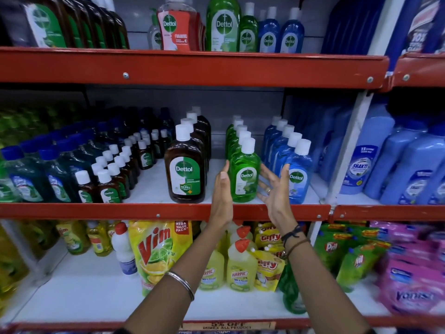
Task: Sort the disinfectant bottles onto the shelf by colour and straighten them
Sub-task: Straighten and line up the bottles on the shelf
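Note:
On the middle shelf (163,211) three rows of white-capped Dettol bottles run front to back: brown bottles (185,169) on the left, green bottles (244,175) in the centre, blue bottles (297,179) on the right. My left hand (222,191) is flat and upright against the left side of the front green bottle. My right hand (274,189) is spread on that bottle's right side, fingers apart, in the gap before the front blue bottle. Neither hand grips anything.
Small brown bottles (108,182) and dark green bottles (36,174) fill the shelf's left part. Large blue bottles (397,165) stand beyond the white upright (346,150). The top shelf holds more Dettol bottles (224,25). Below are Vim (156,247), Harpic (240,266) and Pril (334,249) packs.

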The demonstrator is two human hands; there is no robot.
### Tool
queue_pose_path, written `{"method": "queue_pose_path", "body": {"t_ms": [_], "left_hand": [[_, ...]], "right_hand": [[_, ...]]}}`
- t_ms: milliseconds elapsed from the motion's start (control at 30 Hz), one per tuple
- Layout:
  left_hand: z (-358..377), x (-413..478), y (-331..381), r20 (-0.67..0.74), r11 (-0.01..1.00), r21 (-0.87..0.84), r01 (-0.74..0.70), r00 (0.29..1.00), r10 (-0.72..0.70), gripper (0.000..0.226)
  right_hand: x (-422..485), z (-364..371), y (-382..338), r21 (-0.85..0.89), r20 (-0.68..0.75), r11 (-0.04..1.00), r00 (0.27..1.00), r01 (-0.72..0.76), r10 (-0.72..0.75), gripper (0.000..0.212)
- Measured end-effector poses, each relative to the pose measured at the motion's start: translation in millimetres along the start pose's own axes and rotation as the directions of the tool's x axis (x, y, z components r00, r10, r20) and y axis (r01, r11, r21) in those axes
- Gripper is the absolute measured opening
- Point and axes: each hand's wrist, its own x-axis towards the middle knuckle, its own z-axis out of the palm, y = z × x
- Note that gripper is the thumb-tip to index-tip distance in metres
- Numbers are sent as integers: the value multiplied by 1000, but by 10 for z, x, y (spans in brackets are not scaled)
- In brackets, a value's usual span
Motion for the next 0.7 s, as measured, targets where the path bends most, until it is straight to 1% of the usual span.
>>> {"method": "queue_pose_path", "body": {"t_ms": [67,133,200,300,400,467,700], "left_hand": [[20,18,24,-1,999,-34,18,1000,-18,71],[36,33,30,-3,997,-64,34,999,-34,64],[39,47,11,-6,996,-72,52,999,-53,67],[14,74,-16,3,994,-74,85,996,-85,71],[-5,93,-12,16,992,-75,100,995,-99,78],[-15,98,-14,17,991,-80,108,994,-107,85],[-6,101,-12,3,990,-100,103,995,-103,65]], "right_hand": [[-7,-22,-13,20,3,1000,1000,-14,14,84],[-11,-35,-22,26,1,999,1000,-22,22,75],[-13,-42,-21,30,0,999,1000,-21,21,70],[-18,-41,-17,28,-3,1000,1000,-15,15,68],[-30,-36,-15,24,-8,1000,1000,-6,6,75],[-32,-33,-7,17,-10,1000,1000,8,-8,75],[-20,-14,16,-13,-48,999,998,50,-51,65]]}}
